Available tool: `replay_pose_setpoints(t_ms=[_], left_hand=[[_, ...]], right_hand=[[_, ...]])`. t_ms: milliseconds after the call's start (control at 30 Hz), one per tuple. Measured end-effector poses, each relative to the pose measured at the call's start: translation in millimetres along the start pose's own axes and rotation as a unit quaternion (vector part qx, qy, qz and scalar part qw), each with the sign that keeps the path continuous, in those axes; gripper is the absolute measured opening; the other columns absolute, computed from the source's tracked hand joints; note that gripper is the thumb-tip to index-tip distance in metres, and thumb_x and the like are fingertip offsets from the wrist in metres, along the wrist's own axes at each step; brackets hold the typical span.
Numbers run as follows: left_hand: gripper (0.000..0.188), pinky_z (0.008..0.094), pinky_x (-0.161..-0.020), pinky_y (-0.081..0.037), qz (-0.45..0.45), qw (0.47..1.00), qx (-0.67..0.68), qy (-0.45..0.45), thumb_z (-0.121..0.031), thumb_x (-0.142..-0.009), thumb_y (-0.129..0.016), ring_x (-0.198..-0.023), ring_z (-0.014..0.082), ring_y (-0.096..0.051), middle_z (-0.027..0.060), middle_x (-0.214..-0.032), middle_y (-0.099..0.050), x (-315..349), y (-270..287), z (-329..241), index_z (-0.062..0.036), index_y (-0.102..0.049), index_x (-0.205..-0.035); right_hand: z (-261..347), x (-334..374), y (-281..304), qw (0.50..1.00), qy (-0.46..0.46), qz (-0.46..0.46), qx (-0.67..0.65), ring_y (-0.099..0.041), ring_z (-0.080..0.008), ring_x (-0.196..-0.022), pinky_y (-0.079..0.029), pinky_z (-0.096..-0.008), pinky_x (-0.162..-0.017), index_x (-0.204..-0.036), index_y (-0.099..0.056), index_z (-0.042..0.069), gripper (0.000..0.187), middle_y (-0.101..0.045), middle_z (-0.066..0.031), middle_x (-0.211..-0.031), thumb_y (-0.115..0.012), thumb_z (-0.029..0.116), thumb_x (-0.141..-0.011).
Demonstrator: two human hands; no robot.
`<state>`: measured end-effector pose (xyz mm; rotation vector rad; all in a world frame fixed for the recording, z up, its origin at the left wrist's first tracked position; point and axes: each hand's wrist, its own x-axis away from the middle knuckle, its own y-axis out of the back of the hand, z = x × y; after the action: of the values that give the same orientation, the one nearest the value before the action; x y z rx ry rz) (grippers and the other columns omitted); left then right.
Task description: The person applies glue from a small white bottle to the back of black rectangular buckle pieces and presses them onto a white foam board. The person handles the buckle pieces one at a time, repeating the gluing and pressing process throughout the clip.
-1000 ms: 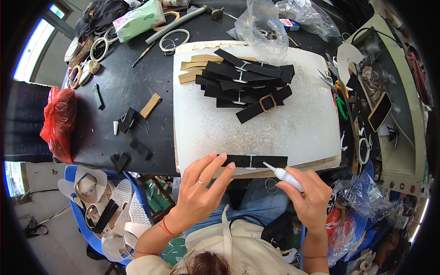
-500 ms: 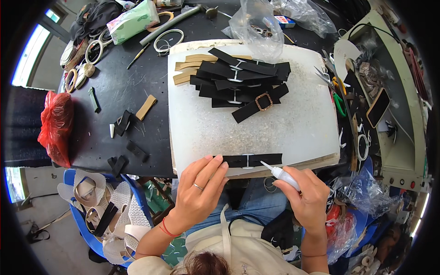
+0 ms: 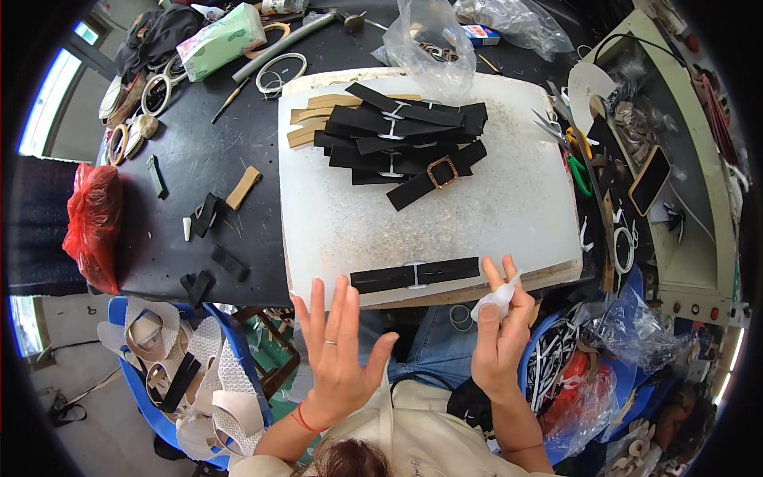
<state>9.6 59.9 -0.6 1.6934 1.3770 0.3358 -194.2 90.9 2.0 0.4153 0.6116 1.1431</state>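
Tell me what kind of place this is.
Most likely a small workshop that makes sandals or shoe straps. A pile of black straps, one with a buckle, lies on a white work board. The right hand holds a small white tube, perhaps glue, and scissors lie nearby.

Strap (image 3: 416, 275): black, with a pale silvery piece at its middle.
Strap pile (image 3: 397, 139): black, over a few tan strips; one strap carried a brassy square buckle (image 3: 442, 172).
Cutting board (image 3: 429, 199): milky white, speckled with fine scratches.
Bench (image 3: 191, 159): black, scuffed with pale marks.
Glue tube (image 3: 494, 302): translucent white, in the right hand (image 3: 499, 338).
Left hand (image 3: 340, 362): a silver ring on one finger, a red band at the wrist.
Bag (image 3: 91, 226): bright red plastic.
Scissors (image 3: 579, 159): green and yellow handles.
Stool (image 3: 226, 350): blue.
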Motion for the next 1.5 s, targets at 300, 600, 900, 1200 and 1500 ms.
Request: replay_pose_setpoints(t_ms=[300, 600, 900, 1200, 1500], left_hand=[[0.058, 0.061, -0.111, -0.026, -0.028, 0.998, 0.026, -0.056, -0.024, -0.088, -0.071, -0.138, 0.0477, -0.035, 0.0257, -0.14, -0.049, -2, -3, -1, 0.009, -0.052, -0.132], [0.037, 0.0413, -0.09, -0.055, -0.04, 0.986, 0.1, -0.124, 0.008, -0.084, -0.066, -0.106, 0.0356, -0.067, 0.0239, -0.126, -0.061, -43, -8, 3, 0.005, -0.061, -0.12], [0.034, 0.0418, -0.093, -0.054, 0.013, 0.983, 0.119, -0.137, 0.008, -0.077, -0.065, -0.11, 0.0331, -0.064, 0.0178, -0.121, -0.064, -54, -4, 16, 0.0048, -0.067, -0.111], [0.037, 0.044, -0.095, -0.054, 0.027, 0.98, 0.099, -0.173, 0.005, -0.074, -0.065, -0.11, 0.0315, -0.064, 0.0148, -0.12, -0.066, -55, -9, 19, 0.005, -0.068, -0.111], [0.034, 0.0422, -0.094, -0.054, 0.076, 0.981, 0.056, -0.168, 0.005, -0.077, -0.064, -0.109, 0.0297, -0.064, 0.0131, -0.121, -0.065, -59, -1, 15, 0.0019, -0.069, -0.11]], right_hand=[[8, -7, -1, 0.98, 0.168, -0.026, 0.099, -0.053, -0.0375, -0.121, -0.035, -0.0483, -0.097, -0.115, -0.043, 0.001, 0.031, -0.063, -0.0255, -0.124, -0.055, 0.025, -0.099], [-1, -19, -24, 0.977, 0.176, 0.037, -0.112, -0.056, -0.041, -0.122, -0.033, -0.0506, -0.107, -0.114, -0.042, 0.0, 0.031, -0.064, -0.0282, -0.12, -0.054, 0.025, -0.099], [-5, -18, -20, 0.977, 0.146, 0.078, -0.137, -0.056, -0.0371, -0.125, -0.028, -0.0469, -0.112, -0.111, -0.042, -0.001, 0.027, -0.065, -0.0288, -0.117, -0.048, 0.024, -0.102], [-4, -19, -20, 0.978, 0.148, 0.088, -0.119, -0.056, -0.034, -0.126, -0.027, -0.0465, -0.112, -0.11, -0.044, -0.002, 0.027, -0.066, -0.0274, -0.115, -0.05, 0.023, -0.101], [1, -25, -17, 0.976, 0.197, 0.086, -0.029, -0.059, -0.0336, -0.121, -0.033, -0.0457, -0.108, -0.11, -0.049, -0.004, 0.029, -0.067, -0.0261, -0.113, -0.057, 0.021, -0.096]])
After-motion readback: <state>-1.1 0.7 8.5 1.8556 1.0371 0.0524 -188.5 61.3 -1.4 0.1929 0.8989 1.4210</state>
